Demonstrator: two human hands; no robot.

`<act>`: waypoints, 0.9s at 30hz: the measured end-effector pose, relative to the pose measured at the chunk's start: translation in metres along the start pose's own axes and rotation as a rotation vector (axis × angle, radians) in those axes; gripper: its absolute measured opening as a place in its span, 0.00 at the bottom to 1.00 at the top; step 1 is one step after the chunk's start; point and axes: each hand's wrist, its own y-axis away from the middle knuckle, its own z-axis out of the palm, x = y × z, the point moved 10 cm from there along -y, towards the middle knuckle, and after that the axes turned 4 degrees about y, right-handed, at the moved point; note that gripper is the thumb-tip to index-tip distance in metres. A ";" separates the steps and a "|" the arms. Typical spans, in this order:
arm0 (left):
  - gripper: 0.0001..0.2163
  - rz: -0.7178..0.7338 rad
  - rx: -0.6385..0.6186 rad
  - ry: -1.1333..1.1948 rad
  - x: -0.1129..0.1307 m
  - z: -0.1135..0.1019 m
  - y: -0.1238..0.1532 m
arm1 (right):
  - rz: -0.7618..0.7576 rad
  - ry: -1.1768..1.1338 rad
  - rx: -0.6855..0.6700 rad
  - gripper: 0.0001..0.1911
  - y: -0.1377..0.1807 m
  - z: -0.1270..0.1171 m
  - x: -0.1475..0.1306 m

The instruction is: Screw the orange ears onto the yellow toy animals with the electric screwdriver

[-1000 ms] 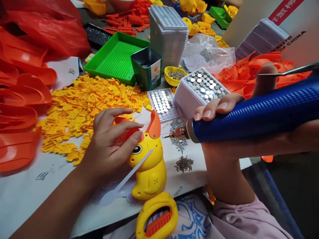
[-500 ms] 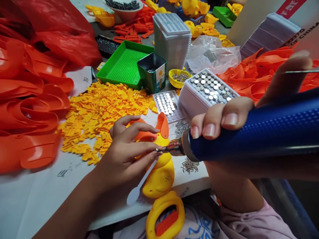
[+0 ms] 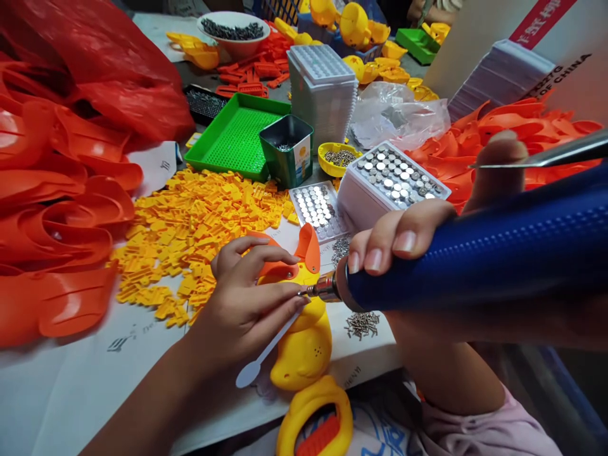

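Observation:
My left hand (image 3: 254, 285) has its thumb and index finger pinched together at the screwdriver bit, over a yellow duck-shaped toy (image 3: 304, 348) with orange flaps (image 3: 310, 248). A white plastic spoon (image 3: 249, 373) slants down from these fingertips. Something small and metallic, perhaps a screw, shows where fingers and bit meet; its shape is mostly hidden. My right hand (image 3: 403, 234) is wrapped round a blue electric screwdriver (image 3: 465, 253), its bit pointing left at my left fingertips. A pointed metal tool (image 3: 546, 159) lies across the right thumb. A yellow ring-shaped part (image 3: 346, 411) sits below the duck's head.
Small yellow clips (image 3: 204, 221) are heaped left of centre, with loose screws (image 3: 361, 324) on the right. Behind stand trays of silver discs (image 3: 389, 174), a dark green tin (image 3: 287, 158) and a green tray (image 3: 228, 142). Orange parts lie piled (image 3: 61, 209) on both sides.
The view has tilted slightly, so the background sits lower. The screwdriver has shifted a little left, bringing its bit closer in at my left fingertips. Both hands keep their grip.

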 end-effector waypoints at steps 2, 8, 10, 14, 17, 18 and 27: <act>0.06 0.002 0.010 -0.003 0.000 0.000 0.000 | -0.084 -0.075 -0.009 0.08 -0.002 0.004 -0.011; 0.04 -0.037 0.041 0.008 -0.004 -0.001 -0.001 | -0.019 -0.137 -0.054 0.11 -0.005 0.009 -0.014; 0.04 -0.048 0.048 0.013 -0.005 -0.002 -0.001 | -0.059 -0.166 -0.064 0.15 -0.004 0.007 -0.016; 0.03 -0.049 0.069 0.004 -0.009 -0.005 0.001 | -0.195 -0.209 -0.031 0.20 -0.002 -0.003 -0.019; 0.04 -0.074 0.124 0.009 -0.016 -0.010 0.003 | -0.229 -0.185 0.025 0.25 -0.005 -0.011 -0.019; 0.04 -0.110 0.153 0.023 -0.022 -0.012 0.004 | -0.214 -0.160 0.047 0.26 -0.007 -0.013 -0.017; 0.03 -0.339 0.146 0.172 -0.055 0.000 0.007 | -0.091 -0.093 0.156 0.23 -0.016 -0.011 -0.003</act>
